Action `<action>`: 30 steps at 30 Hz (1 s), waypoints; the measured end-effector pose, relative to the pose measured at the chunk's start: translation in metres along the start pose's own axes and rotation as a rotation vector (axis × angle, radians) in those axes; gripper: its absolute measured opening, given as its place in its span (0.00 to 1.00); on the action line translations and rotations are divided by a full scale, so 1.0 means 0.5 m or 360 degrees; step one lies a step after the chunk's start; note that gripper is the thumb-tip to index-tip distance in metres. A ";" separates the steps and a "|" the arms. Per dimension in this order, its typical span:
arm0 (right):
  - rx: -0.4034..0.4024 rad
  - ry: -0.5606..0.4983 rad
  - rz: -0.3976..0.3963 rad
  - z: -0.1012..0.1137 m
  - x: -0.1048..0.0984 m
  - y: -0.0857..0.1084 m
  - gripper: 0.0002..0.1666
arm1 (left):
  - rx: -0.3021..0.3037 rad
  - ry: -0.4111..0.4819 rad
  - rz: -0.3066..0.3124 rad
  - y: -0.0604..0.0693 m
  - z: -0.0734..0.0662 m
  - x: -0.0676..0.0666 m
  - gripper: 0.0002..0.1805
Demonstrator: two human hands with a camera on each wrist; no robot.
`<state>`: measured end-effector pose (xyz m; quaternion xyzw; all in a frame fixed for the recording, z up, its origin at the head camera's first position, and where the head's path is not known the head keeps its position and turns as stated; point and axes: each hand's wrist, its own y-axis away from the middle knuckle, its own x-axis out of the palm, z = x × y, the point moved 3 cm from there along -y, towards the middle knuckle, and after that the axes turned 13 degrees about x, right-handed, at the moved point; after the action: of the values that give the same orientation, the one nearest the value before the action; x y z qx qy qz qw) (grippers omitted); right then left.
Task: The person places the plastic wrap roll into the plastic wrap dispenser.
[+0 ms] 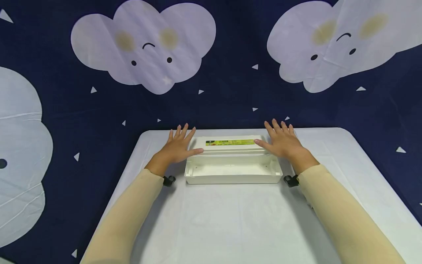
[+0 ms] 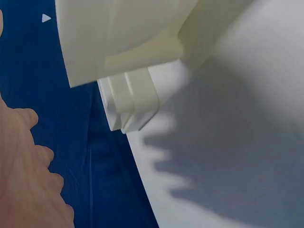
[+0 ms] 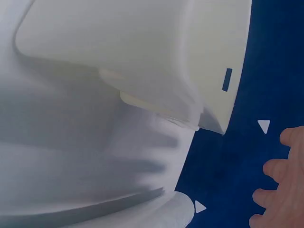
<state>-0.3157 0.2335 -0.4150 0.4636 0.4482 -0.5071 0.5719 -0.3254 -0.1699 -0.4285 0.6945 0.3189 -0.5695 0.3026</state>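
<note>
A long, open white plastic bin [image 1: 233,179] sits near the far edge of the table. Right behind it lies a long white box [image 1: 197,142] with a yellow-green label [image 1: 229,142]. My left hand [image 1: 177,147], fingers spread, is beside the left end of these two, its thumb towards the bin's rear corner. At the other end my right hand [image 1: 282,142] spreads its fingers too, thumb reaching near the label. Neither hand grips anything; whether the thumbs touch the plastic I cannot tell. In the wrist views, only fingertips of the left hand [image 2: 23,175] and right hand [image 3: 285,185] show.
A white cloth covers the table [image 1: 230,223], which has rounded far corners. Behind and around hangs or lies dark blue fabric [image 1: 230,106] printed with clouds and small white triangles. Each wrist wears a small black device, one of them a camera [image 1: 291,180] at right.
</note>
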 end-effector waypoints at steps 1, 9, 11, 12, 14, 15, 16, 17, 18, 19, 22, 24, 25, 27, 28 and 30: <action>0.0002 -0.0009 -0.0001 -0.001 0.000 0.001 0.64 | 0.0009 0.0025 -0.0009 0.004 -0.002 0.001 0.61; 0.0017 -0.0055 -0.0009 -0.015 -0.002 0.006 0.64 | 0.0160 0.0367 -0.0067 0.040 -0.025 0.031 0.61; 0.0023 -0.0063 -0.0007 -0.019 -0.001 0.008 0.64 | 0.0226 0.0479 -0.0095 0.049 -0.034 0.039 0.64; 0.0027 -0.0068 -0.0004 -0.020 -0.001 0.009 0.65 | 0.0256 0.0533 -0.0111 0.055 -0.040 0.041 0.65; 0.0041 -0.0076 0.0007 -0.024 0.001 0.012 0.65 | 0.0295 0.0648 -0.0154 0.065 -0.048 0.046 0.68; 0.0050 -0.0078 0.0015 -0.027 0.002 0.013 0.65 | 0.0307 0.0691 -0.0178 0.069 -0.051 0.050 0.69; 0.0055 -0.0084 0.0019 -0.030 0.004 0.014 0.66 | 0.0308 0.0737 -0.0196 0.074 -0.054 0.053 0.71; 0.0062 -0.0099 0.0025 -0.032 0.005 0.015 0.66 | 0.0309 0.0775 -0.0222 0.078 -0.056 0.057 0.73; 0.0072 -0.0111 0.0032 -0.035 0.006 0.016 0.66 | 0.0303 0.0809 -0.0249 0.082 -0.056 0.061 0.74; 0.0082 -0.0127 0.0038 -0.039 0.007 0.017 0.65 | 0.0295 0.0835 -0.0274 0.086 -0.056 0.065 0.75; 0.0105 -0.0180 0.0039 -0.048 0.008 0.022 0.65 | 0.0267 0.0885 -0.0350 0.093 -0.054 0.078 0.77; 0.0118 -0.0209 0.0040 -0.054 0.007 0.026 0.64 | 0.0238 0.0930 -0.0390 0.099 -0.051 0.087 0.77; 0.0122 -0.0228 0.0041 -0.057 0.006 0.029 0.64 | 0.0223 0.0953 -0.0402 0.102 -0.050 0.091 0.77; 0.0130 -0.0260 0.0041 -0.064 0.005 0.033 0.63 | 0.0199 0.1006 -0.0423 0.108 -0.048 0.099 0.76; 0.0135 -0.0275 0.0042 -0.069 0.006 0.035 0.62 | 0.0192 0.1025 -0.0433 0.110 -0.047 0.102 0.76; 0.0149 -0.0306 0.0047 -0.080 0.008 0.040 0.61 | 0.0187 0.1063 -0.0446 0.113 -0.047 0.107 0.76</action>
<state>-0.2974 0.2733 -0.4239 0.4456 0.3601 -0.5612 0.5974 -0.2592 -0.1808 -0.4738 0.8080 0.4590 -0.3645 0.0603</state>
